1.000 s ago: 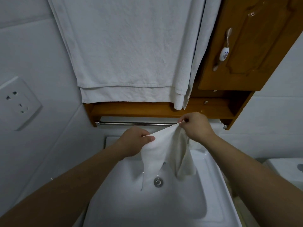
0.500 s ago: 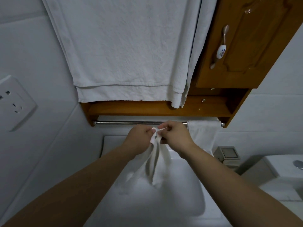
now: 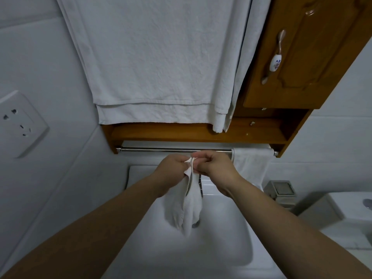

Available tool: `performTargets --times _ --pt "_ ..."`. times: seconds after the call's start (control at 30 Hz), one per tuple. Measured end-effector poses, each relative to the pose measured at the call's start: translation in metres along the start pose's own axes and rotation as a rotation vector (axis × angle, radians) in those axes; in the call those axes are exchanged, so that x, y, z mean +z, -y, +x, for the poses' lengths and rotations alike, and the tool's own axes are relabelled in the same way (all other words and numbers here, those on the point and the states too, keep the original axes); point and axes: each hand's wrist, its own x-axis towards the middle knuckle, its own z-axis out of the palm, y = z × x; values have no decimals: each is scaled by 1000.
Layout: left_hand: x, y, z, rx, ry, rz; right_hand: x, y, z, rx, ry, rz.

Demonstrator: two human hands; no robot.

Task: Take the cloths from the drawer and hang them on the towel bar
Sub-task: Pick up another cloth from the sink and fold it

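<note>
Head view: a white cloth (image 3: 190,208) is held up over the sink (image 3: 211,256), just on the near side of the bar (image 3: 161,150). Its top edge is gathered at one spot where the two hands meet. The left hand (image 3: 172,168) is curled, with the edge pinched between thumb and fingers from the left. The right hand (image 3: 217,168) is curled too, and the same edge is pinched from the right.

The grip at the very top is judged to be taken so that the rest can fall straight and be sorted before it is laid over the bar. The edges seem to be brought together so that the cloth is doubled lengthwise.

A second cloth (image 3: 251,166) is draped over the bar's right end. The left and middle stretch is bare steel, and the hands are set level with it and close to it. The hanging is therefore judged not yet done for this piece.

From the pinch the cloth hangs down between the wrists as a narrow, folded bundle. Its bulk lies below both hands and its lower end over the middle of the sink. No part of it is seen touching the bar. The drawer is not in view.
</note>
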Motion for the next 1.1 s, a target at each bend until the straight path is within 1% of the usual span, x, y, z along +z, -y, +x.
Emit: performTargets --times 0.07,0.13,0.2,0.27,0.3,0.37,0.43,0.53,0.6,0.67,0.73,0.83,0.9,1.0,1.1 --pt "0 2 0 -25 25 4 1 -5 1 -16 -17 -93" --pt "0 3 -1 -38 45 -2 2 -7 0 -40 -61 -122" --pt "-1 4 -1 -55 79 -129 2 -7 0 -90 -92 -161" --pt "-4 2 -2 -63 130 -261 0 -3 0 -168 -105 -257" --pt "-6 2 -2 -59 151 -285 -2 -1 1 -214 -90 -312" --pt "-9 1 -2 -49 181 -245 -7 4 2 -272 -17 -419" --pt "-13 0 -1 -42 231 -154 -15 12 3 -237 88 -487" --pt "-15 0 -1 -46 299 -99 -26 17 6 -182 225 -541" --pt "-13 -1 -2 -56 327 -87 -27 17 6 -186 233 -593" --pt "-11 -1 -4 -73 355 -127 -26 13 6 -194 194 -619" --pt "-9 0 -4 -100 320 -209 -25 11 5 -210 130 -641" --pt "-4 2 1 -191 98 -434 -22 10 5 -271 -25 -699" --pt "-4 1 3 -214 -8 -535 -21 10 4 -286 -84 -647" --pt "-6 -3 -1 -181 -50 -535 -19 5 1 -253 -94 -510" --pt "-4 -2 -4 -150 -94 -438 -20 0 -1 -220 -63 -467"
